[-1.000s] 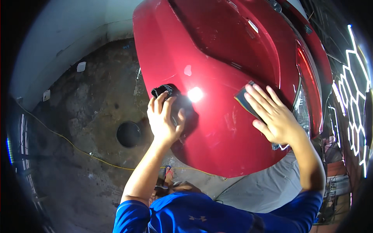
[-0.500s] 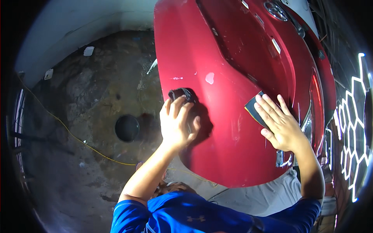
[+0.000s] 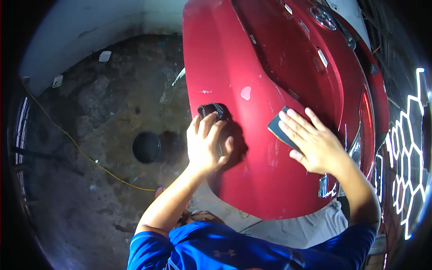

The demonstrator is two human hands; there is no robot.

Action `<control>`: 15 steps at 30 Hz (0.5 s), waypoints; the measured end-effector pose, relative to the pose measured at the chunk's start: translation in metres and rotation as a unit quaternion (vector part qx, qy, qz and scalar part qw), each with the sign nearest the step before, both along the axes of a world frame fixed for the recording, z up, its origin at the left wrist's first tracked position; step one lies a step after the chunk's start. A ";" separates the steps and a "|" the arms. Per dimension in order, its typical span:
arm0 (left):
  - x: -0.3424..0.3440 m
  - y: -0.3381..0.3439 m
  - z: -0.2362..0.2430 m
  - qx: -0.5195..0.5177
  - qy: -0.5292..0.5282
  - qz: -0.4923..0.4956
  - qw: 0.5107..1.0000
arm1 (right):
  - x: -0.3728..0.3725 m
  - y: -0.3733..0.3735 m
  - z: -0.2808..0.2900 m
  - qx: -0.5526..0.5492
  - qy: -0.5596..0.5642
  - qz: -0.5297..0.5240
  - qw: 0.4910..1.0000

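Hands work well apart on the red car panel (image 3: 270, 148): the left hand (image 3: 207, 144) clamps a small black tool (image 3: 211, 110) against the paint, the right hand (image 3: 315, 141) presses flat, fingers spread, pinning a dark sanding pad (image 3: 280, 130) for even contact.

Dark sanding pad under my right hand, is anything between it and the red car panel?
Nothing visible: the right hand presses the dark sanding pad flat against the red car panel.

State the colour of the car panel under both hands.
Glossy red car panel, seen best in the head view.
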State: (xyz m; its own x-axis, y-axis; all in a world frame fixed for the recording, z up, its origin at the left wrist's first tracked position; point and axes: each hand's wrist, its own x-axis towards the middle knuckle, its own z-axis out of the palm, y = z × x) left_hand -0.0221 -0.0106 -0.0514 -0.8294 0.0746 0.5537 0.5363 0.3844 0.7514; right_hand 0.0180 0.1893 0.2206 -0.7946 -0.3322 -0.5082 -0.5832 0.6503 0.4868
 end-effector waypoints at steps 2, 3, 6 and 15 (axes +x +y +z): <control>0.000 0.002 0.000 0.001 0.000 -0.004 1.000 | -0.015 -0.003 -0.002 -0.005 -0.005 0.015 1.000; -0.001 0.002 0.001 0.001 -0.001 -0.009 1.000 | -0.039 -0.001 -0.012 -0.014 0.019 0.046 0.999; 0.003 0.008 0.003 0.009 -0.003 -0.022 1.000 | -0.130 0.005 -0.047 -0.036 0.068 0.068 0.995; -0.002 0.000 0.000 0.018 -0.002 -0.006 1.000 | -0.016 -0.012 -0.001 0.046 -0.001 0.025 0.999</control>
